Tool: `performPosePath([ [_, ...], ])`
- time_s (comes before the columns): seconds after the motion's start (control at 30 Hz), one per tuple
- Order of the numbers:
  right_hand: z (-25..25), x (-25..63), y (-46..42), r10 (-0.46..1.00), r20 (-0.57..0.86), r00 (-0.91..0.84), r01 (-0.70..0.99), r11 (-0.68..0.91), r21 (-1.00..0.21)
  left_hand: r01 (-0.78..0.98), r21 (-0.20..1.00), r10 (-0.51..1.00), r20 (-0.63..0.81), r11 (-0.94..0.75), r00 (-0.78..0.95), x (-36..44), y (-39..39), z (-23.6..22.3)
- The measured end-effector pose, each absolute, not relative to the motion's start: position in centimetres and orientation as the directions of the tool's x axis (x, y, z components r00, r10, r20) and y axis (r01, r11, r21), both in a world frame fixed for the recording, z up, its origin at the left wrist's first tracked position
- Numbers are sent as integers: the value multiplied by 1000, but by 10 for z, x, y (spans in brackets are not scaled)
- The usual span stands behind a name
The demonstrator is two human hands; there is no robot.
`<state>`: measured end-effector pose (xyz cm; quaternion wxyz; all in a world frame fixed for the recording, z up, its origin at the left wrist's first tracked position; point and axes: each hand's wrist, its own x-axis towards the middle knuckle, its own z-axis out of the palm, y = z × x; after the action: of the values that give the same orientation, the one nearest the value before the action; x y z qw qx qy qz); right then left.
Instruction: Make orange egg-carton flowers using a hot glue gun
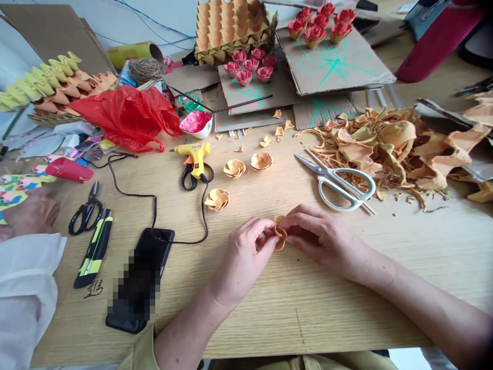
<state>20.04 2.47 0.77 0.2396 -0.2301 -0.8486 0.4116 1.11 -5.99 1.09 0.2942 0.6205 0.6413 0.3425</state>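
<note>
Wall (177, 10): plain, pale bluish white, behind the table (239, 329).
Wiring (164, 32): thin blue lines, slack, across the wall.
Table finish: light wood, fine grain, low sheen.
Front edge: nearly straight, at lower frame.
Below edge: bright white patch (410, 358), lower right; surface unidentifiable.
Light: diffuse; shadows soft.

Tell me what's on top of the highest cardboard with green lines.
Red flowers stand on that cardboard, green lines nearer you. The patch directly under the flowers is covered.
</note>
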Motion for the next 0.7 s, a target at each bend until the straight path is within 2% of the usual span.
performPosePath([
  [0.3, 14, 200, 22, 620, 160, -768, 235, 505, -830, 624, 781, 996, 51, 7, -75, 17, -60, 15],
  [0.7, 11, 196, 16, 633, 180, -753, 260, 538, -802, 605, 796, 996, 28, 32, -90, 17, -59, 15],
])
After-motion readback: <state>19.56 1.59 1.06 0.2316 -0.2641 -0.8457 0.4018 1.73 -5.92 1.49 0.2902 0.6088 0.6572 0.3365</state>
